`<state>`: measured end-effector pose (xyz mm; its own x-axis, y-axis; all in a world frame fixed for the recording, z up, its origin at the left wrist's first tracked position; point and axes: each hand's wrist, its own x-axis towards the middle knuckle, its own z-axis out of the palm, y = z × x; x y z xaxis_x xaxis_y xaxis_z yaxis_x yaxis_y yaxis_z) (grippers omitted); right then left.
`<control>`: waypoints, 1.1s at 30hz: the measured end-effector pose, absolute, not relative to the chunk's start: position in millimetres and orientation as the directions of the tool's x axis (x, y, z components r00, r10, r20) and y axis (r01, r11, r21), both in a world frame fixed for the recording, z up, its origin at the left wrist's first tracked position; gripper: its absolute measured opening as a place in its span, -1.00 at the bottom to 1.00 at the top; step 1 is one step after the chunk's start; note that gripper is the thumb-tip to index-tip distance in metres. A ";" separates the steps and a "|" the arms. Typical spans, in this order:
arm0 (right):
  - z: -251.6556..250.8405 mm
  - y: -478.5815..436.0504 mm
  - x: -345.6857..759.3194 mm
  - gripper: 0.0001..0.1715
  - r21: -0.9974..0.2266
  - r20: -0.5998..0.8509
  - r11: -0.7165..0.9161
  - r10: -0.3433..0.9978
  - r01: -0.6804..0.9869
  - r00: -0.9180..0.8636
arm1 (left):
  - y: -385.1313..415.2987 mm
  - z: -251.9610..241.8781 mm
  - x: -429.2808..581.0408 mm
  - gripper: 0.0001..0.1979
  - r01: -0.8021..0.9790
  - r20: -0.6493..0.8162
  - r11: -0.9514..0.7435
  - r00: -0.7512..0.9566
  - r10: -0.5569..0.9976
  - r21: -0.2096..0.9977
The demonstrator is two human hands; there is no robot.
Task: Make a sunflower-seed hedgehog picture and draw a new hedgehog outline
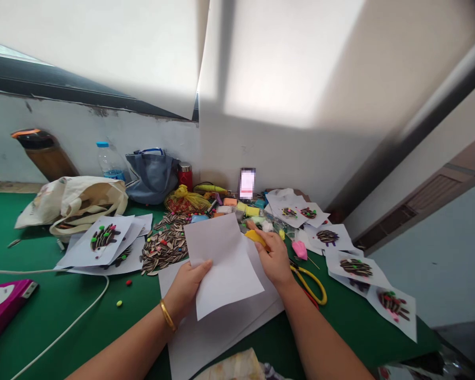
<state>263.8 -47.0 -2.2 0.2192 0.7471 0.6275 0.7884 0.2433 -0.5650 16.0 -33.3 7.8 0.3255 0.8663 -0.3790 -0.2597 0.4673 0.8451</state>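
Note:
A blank sheet of white paper (pixel 221 253) is held up at a tilt over the table, pinched at its lower left by my left hand (pixel 186 287), thumb on top. My right hand (pixel 272 253) is closed around a flat yellow object (pixel 255 237) just right of the sheet's upper edge; its exact kind is partly hidden by my fingers. Beneath the held paper lie more white sheets (pixel 214 343). To the left of the paper is a heap of striped sunflower seeds (pixel 167 245). Yellow-handled scissors (pixel 319 289) rest by my right wrist.
Sheets with seed-and-clay figures lie left (pixel 106 240) and right (pixel 356 266). A canvas bag (pixel 43 203), blue bag (pixel 152 177), water bottle (pixel 110 163) and lit phone (pixel 247 183) stand at the back. Pink clay (pixel 300 249) lies right; a white cable (pixel 77 316) crosses the left.

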 end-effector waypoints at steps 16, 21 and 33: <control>-7.4 -44.7 262.6 -0.60 -0.572 0.628 0.257 0.748 0.779 0.214 | -30.7 2.2 14.8 -0.50 -0.219 -0.376 0.469 0.359 0.854 0.856; -6.2 -45.0 262.4 -0.60 -0.585 0.621 0.234 0.745 0.777 0.243 | -31.9 4.8 15.6 -0.51 -0.234 -0.373 0.467 0.352 0.859 0.853; -2.9 -45.1 262.8 -0.60 -0.575 0.619 0.228 0.749 0.786 0.237 | -31.4 4.1 15.7 -0.54 -0.230 -0.374 0.469 0.356 0.856 0.853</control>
<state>262.8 -45.1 -2.9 0.2367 0.7486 0.6193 0.7856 0.2276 -0.5754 15.7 -31.4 4.1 0.3561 0.8562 -0.3744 -0.2297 0.4686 0.8530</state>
